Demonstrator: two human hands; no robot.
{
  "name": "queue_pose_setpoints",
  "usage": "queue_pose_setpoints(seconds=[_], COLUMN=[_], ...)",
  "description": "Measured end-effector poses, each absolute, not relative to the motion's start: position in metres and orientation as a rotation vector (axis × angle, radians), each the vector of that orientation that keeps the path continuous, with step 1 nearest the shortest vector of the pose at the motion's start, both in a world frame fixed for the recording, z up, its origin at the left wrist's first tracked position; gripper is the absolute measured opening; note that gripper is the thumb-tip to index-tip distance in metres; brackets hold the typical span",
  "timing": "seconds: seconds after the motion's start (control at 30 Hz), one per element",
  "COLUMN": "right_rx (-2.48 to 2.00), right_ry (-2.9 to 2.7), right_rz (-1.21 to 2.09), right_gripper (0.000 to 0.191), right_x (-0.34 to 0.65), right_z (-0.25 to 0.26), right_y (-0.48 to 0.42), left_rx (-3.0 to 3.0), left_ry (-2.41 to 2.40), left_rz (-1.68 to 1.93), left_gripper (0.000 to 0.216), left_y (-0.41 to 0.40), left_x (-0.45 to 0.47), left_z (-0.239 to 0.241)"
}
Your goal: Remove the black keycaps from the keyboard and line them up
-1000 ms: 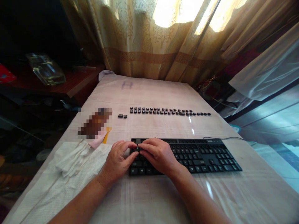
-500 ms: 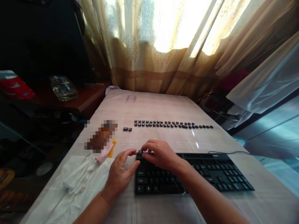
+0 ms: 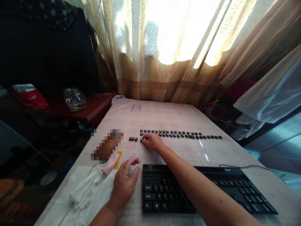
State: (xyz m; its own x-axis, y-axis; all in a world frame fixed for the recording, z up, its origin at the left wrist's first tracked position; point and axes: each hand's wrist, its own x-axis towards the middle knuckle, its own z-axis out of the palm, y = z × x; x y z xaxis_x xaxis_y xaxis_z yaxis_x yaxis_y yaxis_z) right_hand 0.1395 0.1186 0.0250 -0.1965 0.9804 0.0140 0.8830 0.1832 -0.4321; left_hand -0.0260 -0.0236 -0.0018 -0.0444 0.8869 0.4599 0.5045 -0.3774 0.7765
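Observation:
A black keyboard lies on the covered table in front of me. My left hand rests just left of its near corner, fingers apart and loosely curved, holding nothing. My right hand is stretched out across the table to the left end of a long row of loose black keycaps. Its fingertips are pinched on a small black keycap at the table surface. Two separate keycaps lie just left of that spot.
White gloves lie on a white towel at the left, beside a pink and an orange item and a blurred-out object. The keyboard cable runs right. A glass jar stands on a side shelf. Curtains hang behind the table.
My right hand lifted a keycap from the keyboard's top left corner and carried it forward to the row of loose keycaps. My left hand came off the keyboard. The camera tilted up.

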Motion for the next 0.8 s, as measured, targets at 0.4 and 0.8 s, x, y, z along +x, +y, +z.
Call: queue_pose_setpoints(seconds=[0.4, 0.8], right_rx=[-1.774, -1.780], right_ry=[-2.240, -2.275], right_rz=[0.433, 0.408], right_gripper=[0.026, 0.028], right_x=[0.1340, 0.1331], right_z=[0.0275, 0.0292], right_y=[0.1212, 0.1201], left_rx=[1.858, 1.840], left_ry=[1.447, 1.447], left_rz=[1.376, 1.369], left_gripper=[0.022, 0.023], left_y=[-0.0244, -0.0244], left_x=[-0.0247, -0.0236], left_z=[-0.0008, -0.0003])
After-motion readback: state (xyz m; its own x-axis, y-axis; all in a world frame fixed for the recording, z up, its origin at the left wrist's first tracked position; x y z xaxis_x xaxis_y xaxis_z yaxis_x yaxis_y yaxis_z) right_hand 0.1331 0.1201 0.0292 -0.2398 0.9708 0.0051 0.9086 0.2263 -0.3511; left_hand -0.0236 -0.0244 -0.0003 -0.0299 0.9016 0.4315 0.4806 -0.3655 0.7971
